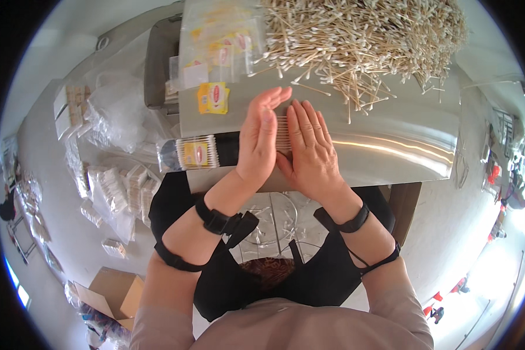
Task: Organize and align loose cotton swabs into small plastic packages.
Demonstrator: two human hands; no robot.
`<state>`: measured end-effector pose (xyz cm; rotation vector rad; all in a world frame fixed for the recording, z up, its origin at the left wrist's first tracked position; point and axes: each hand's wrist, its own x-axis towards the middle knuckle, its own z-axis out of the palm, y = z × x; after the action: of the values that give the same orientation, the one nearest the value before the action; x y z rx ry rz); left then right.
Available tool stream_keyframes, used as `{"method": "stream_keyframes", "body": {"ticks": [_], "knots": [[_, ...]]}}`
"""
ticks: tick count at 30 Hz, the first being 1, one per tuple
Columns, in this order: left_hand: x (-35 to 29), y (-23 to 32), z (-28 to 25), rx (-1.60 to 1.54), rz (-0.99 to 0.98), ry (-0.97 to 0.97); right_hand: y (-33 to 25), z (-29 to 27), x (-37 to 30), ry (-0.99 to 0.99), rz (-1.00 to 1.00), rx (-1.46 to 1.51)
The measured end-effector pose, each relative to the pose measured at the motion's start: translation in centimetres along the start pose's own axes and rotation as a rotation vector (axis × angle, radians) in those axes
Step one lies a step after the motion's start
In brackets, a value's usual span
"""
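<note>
A row of cotton swabs [283, 135] lies side by side on the metal table, between my two hands. My left hand [259, 140] stands on its edge at the row's left side, fingers stretched out. Flat, with straight fingers, my right hand [314, 146] rests against or over the right side of the row. Parts of the swabs are hidden under the hands. Left of my left hand is a black strip [228, 149]. Beyond it lies a clear bag of swabs [195, 153] with a yellow card inside.
A big heap of loose swabs [367, 41] covers the table's far right. Yellow cards [214, 98] and clear bags [221, 41] lie at the far left, beside a grey bin [157, 64]. Filled packs [108, 189] and an open carton [114, 294] are on the floor.
</note>
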<state>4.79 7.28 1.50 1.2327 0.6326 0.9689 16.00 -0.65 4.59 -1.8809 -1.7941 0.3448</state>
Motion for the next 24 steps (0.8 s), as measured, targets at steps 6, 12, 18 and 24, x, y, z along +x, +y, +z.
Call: {"method": "stream_keyframes", "body": {"ticks": [6,12,18,24], "knots": [[0.0,0.3,-0.3,0.015,0.018,-0.011,-0.3,1.3,-0.4,-0.085,-0.063,-0.353],[-1.6,5.2,-5.2,0.383,0.106,0.051,-0.4,1.5,-0.9,-0.068,-0.058,-0.357],[-5.6,4.3,-11.8,1.240,0.212,0.013,-1.6,2.1,-1.3,-0.119,-0.052,-0.404],[-6.6,2.6,-13.4,1.396,0.133,-0.089,-3.1,3.3,-1.6,-0.121,-0.077,-0.389]]}}
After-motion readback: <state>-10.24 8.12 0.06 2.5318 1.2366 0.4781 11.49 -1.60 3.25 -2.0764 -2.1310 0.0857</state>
